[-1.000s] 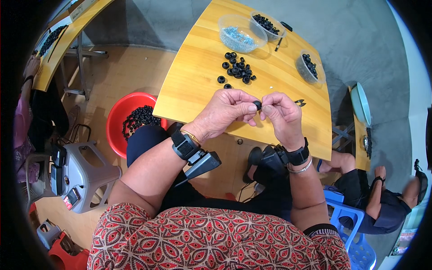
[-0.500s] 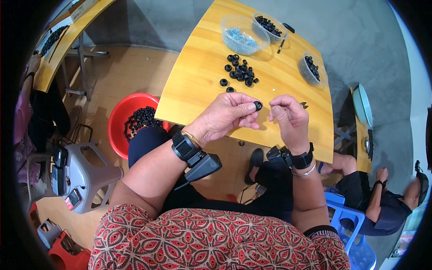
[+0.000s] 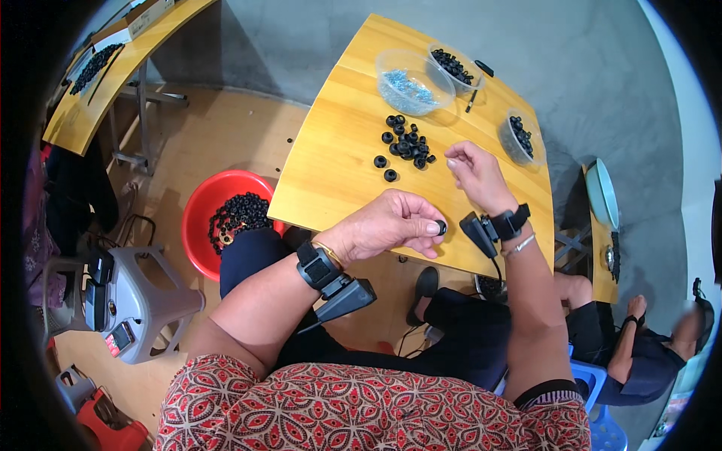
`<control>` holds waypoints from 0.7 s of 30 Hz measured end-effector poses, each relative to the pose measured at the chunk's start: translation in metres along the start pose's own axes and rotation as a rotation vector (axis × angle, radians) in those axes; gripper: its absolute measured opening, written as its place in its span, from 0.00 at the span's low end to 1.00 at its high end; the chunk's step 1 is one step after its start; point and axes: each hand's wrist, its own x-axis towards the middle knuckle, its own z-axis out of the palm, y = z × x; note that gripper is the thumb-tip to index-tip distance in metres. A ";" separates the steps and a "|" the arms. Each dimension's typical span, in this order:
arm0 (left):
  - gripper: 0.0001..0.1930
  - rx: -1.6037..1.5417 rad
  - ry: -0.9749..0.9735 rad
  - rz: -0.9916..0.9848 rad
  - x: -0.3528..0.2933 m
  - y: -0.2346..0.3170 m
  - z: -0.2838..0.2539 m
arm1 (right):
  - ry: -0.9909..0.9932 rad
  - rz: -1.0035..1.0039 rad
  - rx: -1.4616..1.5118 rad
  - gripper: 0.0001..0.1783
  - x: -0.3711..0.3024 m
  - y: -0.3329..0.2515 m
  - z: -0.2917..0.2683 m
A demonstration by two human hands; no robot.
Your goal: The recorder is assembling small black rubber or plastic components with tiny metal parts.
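Observation:
My left hand (image 3: 395, 224) pinches a small round black bead-like piece (image 3: 441, 227) between thumb and fingers, over the near edge of the wooden table (image 3: 331, 173). To its upper right, my right hand (image 3: 479, 177) is over the table with its fingers loosely curled and the thumb a little apart; I see nothing between them. Just left of its fingertips lies a loose pile of black round pieces (image 3: 406, 143). Beyond the pile stands a clear bowl (image 3: 383, 94) with tiny light-blue pieces.
Clear tubs of black pieces stand at the back (image 3: 479, 81) and right (image 3: 505, 146). A black marker (image 3: 484, 68) lies behind. A red basin (image 3: 197, 252) of black pieces stands by my left leg, near a grey stool (image 3: 154, 301). Another person (image 3: 639, 342) sits at right.
My right hand has moved away from the left, up toward the black pile. My left hand, still pinching the black piece, sits lower in the picture. The view has shifted slightly.

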 end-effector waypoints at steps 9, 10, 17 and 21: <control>0.09 -0.043 0.063 0.011 0.000 0.000 0.001 | -0.168 -0.012 -0.229 0.08 0.025 -0.003 0.007; 0.09 -0.040 0.067 0.009 0.000 0.000 0.000 | -0.196 -0.001 -0.276 0.08 0.026 -0.004 0.008; 0.09 -0.166 0.022 0.097 0.003 -0.003 -0.010 | -0.106 0.017 -0.082 0.07 0.017 -0.004 0.005; 0.09 -0.200 0.066 0.094 0.001 0.001 -0.006 | -0.015 0.121 0.294 0.05 -0.018 -0.023 -0.003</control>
